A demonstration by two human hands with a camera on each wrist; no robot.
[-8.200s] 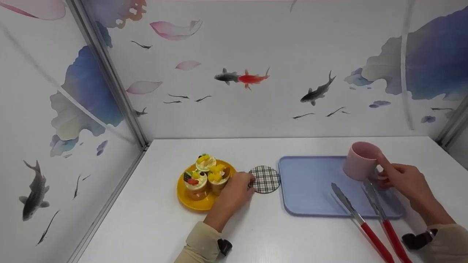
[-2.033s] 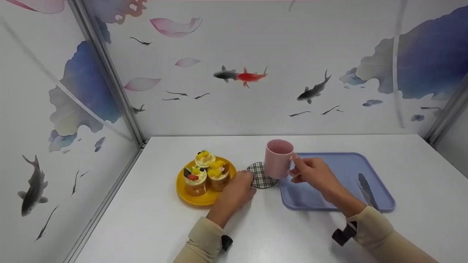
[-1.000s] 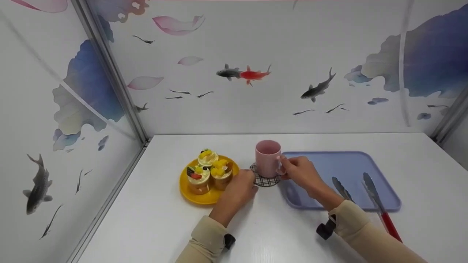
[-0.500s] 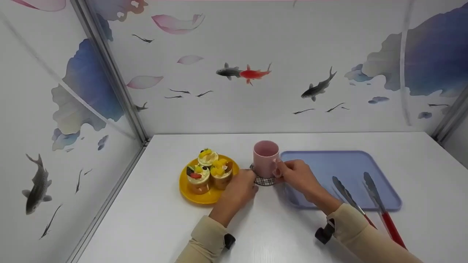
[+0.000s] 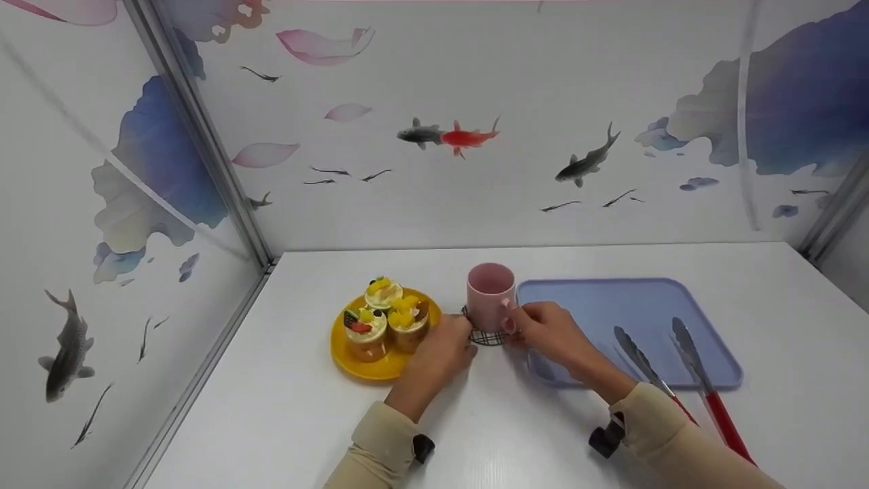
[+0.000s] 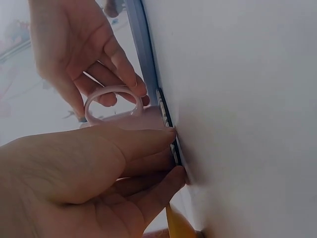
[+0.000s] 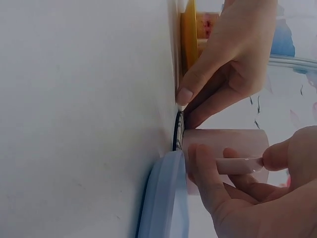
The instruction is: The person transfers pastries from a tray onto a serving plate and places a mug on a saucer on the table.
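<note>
Pink mug (image 5: 490, 297) is standing upright on the checked coaster (image 5: 483, 335) — the right hand (image 5: 550, 330) is pinching its handle, fingers curled, while the left hand (image 5: 442, 353) is pressing straight fingertips on the coaster's edge, beside the yellow plate (image 5: 356, 363).

three cupcakes (image 5: 384, 316), one yellow plate (image 5: 353, 360), one pink mug (image 5: 489, 297), one coaster (image 5: 483, 336), one blue tray (image 5: 631, 305), one pair of tongs (image 5: 679, 370).
</note>
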